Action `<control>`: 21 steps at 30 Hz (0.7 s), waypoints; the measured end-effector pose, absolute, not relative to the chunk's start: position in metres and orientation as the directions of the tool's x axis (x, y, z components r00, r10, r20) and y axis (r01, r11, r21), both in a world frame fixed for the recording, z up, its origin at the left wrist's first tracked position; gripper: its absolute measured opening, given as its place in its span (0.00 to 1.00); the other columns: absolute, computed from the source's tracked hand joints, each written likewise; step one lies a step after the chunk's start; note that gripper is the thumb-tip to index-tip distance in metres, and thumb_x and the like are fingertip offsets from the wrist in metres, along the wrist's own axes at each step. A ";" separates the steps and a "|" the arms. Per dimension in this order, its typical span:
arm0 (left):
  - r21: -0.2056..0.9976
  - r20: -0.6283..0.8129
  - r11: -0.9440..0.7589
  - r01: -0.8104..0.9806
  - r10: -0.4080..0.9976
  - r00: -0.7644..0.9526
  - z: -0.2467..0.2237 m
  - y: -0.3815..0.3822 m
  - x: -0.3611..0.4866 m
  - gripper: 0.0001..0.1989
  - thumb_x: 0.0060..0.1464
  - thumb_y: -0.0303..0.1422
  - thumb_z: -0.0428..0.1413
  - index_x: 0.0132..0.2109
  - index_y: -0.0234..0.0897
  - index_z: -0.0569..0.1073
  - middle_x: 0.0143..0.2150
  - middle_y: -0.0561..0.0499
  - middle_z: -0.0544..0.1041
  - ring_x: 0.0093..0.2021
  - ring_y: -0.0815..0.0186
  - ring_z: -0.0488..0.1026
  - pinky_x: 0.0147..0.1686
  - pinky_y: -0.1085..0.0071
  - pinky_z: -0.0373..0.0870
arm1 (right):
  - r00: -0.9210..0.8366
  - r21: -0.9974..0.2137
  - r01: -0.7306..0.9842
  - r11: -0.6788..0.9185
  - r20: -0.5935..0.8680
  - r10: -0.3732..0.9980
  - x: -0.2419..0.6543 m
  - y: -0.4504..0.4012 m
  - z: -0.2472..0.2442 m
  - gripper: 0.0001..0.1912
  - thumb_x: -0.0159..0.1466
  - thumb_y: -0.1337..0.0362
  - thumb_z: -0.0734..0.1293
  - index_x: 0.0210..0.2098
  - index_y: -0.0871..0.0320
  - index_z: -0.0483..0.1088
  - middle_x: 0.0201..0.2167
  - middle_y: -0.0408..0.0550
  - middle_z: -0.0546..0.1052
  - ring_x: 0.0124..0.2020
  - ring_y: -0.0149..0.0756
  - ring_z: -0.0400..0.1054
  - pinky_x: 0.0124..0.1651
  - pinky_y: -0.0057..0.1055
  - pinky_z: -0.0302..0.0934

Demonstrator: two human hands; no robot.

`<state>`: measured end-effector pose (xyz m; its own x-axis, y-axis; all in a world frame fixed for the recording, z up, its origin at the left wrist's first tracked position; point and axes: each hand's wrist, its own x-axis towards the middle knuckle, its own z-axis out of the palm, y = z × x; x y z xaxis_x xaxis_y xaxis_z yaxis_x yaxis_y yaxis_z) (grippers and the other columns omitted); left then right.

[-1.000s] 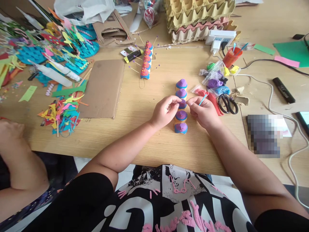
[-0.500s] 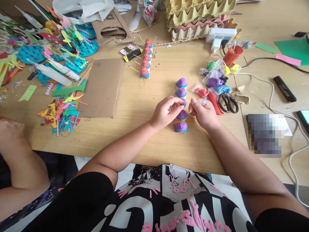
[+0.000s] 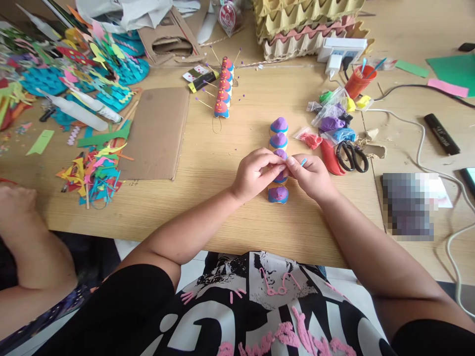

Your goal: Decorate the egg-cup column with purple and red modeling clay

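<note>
A strip of egg-carton cups (image 3: 278,140), coated in purple over blue clay, lies in front of me with its length running away from me. Above its middle cups my left hand (image 3: 253,174) is closed, thumb and index finger pinched together; what they hold, if anything, is too small to make out. Touching those fingertips, my right hand (image 3: 310,177) is closed around a thin light-blue stick (image 3: 303,162), whose end pokes out above the fist. My fingers partly cover the middle cups. The nearest cup (image 3: 278,194) shows a small face.
A finished-looking red and blue egg-carton caterpillar (image 3: 223,91) with pins stands farther back. Right of my hands lie scissors (image 3: 352,156), bagged clay (image 3: 331,123) and a red cup (image 3: 359,81). Cardboard (image 3: 158,133) and paper scraps (image 3: 102,173) lie left. Another person's arm (image 3: 33,242) rests at left.
My right hand has moved left, bringing its fingertips against those of my left hand. The blue stick has moved left and down with it.
</note>
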<state>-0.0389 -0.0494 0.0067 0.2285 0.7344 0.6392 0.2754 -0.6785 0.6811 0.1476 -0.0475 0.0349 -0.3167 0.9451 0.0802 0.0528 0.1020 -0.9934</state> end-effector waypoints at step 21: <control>0.875 0.461 -0.470 0.114 0.882 0.097 0.005 -0.049 -0.035 0.20 0.65 0.52 0.62 0.38 0.40 0.82 0.34 0.51 0.81 0.34 0.69 0.74 0.34 0.70 0.72 | -0.201 -0.966 0.095 0.242 0.219 0.955 0.151 -0.051 0.033 0.17 0.59 0.48 0.81 0.41 0.52 0.85 0.23 0.40 0.73 0.24 0.27 0.57 0.28 0.31 0.56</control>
<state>-0.0350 -0.0491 0.0050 0.0968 0.8820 0.4612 0.1138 -0.4701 0.8752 0.1505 -0.0511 0.0333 -0.2010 0.9547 0.2193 0.0947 0.2417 -0.9657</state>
